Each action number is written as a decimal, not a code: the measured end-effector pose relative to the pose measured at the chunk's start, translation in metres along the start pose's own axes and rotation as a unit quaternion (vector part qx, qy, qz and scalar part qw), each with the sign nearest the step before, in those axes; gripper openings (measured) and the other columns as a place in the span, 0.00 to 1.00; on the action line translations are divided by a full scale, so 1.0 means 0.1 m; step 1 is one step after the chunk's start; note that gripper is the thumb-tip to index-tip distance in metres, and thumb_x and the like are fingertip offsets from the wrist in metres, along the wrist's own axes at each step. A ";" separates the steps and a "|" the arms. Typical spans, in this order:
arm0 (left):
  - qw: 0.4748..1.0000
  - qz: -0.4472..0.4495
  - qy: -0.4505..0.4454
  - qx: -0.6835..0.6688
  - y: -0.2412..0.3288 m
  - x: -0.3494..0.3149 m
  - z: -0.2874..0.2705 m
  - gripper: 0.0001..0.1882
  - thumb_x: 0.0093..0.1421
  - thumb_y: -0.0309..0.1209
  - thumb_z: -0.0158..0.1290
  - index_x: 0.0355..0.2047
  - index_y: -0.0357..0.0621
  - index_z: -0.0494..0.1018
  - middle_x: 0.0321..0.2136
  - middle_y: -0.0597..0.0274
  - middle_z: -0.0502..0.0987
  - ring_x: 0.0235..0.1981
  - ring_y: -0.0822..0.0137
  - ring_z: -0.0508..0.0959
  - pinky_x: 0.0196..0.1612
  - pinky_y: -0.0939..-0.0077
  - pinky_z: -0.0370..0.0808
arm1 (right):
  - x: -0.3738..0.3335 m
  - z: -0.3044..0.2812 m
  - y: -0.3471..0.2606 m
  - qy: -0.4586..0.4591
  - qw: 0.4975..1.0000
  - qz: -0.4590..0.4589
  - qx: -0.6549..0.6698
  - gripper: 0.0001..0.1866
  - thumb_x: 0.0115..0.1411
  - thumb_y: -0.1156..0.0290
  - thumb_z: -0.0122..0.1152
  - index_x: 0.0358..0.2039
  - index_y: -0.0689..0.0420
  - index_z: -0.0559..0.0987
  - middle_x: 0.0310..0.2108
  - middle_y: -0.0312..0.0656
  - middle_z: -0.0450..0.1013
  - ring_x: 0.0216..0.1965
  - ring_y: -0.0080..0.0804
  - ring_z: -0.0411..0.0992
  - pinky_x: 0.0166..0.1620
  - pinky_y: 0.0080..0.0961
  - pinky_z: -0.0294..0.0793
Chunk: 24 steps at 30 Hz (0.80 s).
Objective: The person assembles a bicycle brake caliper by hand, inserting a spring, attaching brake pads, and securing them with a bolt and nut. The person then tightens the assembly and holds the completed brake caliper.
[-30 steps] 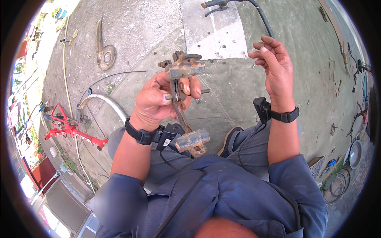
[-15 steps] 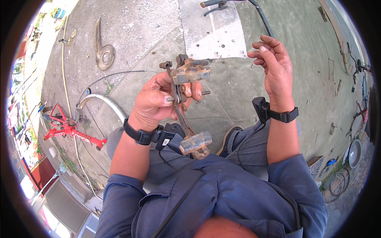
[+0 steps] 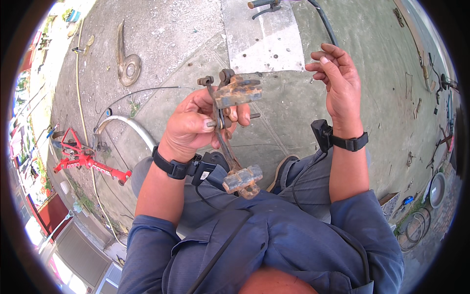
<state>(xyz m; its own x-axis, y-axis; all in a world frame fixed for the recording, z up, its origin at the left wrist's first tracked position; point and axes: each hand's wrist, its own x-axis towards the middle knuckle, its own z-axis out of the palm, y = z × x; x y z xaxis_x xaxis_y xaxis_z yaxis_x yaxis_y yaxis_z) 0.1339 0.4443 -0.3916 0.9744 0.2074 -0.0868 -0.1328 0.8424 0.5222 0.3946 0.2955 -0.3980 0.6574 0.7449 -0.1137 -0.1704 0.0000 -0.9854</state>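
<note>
A rusty bicycle brake caliper (image 3: 223, 139) is held up in my left hand (image 3: 192, 120), pinched near its centre bolt between thumb and fingers. Its two arms spread apart, one brake pad (image 3: 240, 93) at the far end and another brake pad (image 3: 243, 179) hanging nearer my chest. The bolt runs crosswise through the middle, its threaded end sticking out to the right of my fingers. Raised on the right, my right hand (image 3: 339, 78) has its fingers loosely curled and apart, with nothing visible in them. Part of the left fingers is hidden behind the caliper.
A white board (image 3: 264, 44) with small parts on it lies ahead. Beyond my right hand is a handlebar (image 3: 323, 22) with a brake lever. On the left lie a red bicycle frame (image 3: 90, 162), a silver curved fender (image 3: 132, 125) and a rusty metal piece (image 3: 128, 68).
The caliper has tilted slightly in my left hand, its pads shifting a little to the right. My right hand has not visibly moved.
</note>
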 end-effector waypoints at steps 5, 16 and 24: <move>1.000 -0.001 -0.008 -0.006 0.00 0.01 -0.01 0.22 0.48 0.34 0.59 0.40 0.31 0.76 0.40 0.34 0.74 0.20 0.69 0.74 0.20 0.82 0.72 | 0.01 0.02 -0.01 0.002 1.000 0.002 0.001 0.18 0.65 0.70 0.55 0.53 0.64 0.71 0.43 0.44 0.77 0.40 0.30 0.78 0.40 0.20 0.71; 0.974 0.099 0.184 0.091 0.31 -0.05 -0.11 0.20 0.52 0.30 0.53 0.44 0.32 0.74 0.45 0.40 0.74 0.27 0.71 0.76 0.28 0.84 0.73 | 0.28 -0.06 0.36 0.044 0.997 0.060 -0.032 0.21 0.63 0.71 0.56 0.56 0.62 0.70 0.46 0.45 0.75 0.40 0.30 0.78 0.40 0.21 0.72; 0.925 0.139 0.310 0.168 0.53 -0.17 -0.14 0.17 0.56 0.27 0.48 0.44 0.30 0.73 0.45 0.41 0.76 0.32 0.69 0.78 0.33 0.79 0.74 | 0.47 0.04 1.64 0.013 0.953 0.142 -0.268 0.17 0.57 0.69 0.58 0.48 0.57 0.77 0.41 0.43 0.77 0.40 0.35 0.78 0.43 0.28 0.75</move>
<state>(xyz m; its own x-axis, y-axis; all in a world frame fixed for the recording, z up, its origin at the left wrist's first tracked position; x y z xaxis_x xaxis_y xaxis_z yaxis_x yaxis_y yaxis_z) 0.1082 0.4925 -0.3747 0.6053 0.7265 -0.3252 -0.1981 0.5332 0.8224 0.3948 0.3331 -0.5640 0.6592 0.6475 -0.3824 0.0499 -0.5451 -0.8369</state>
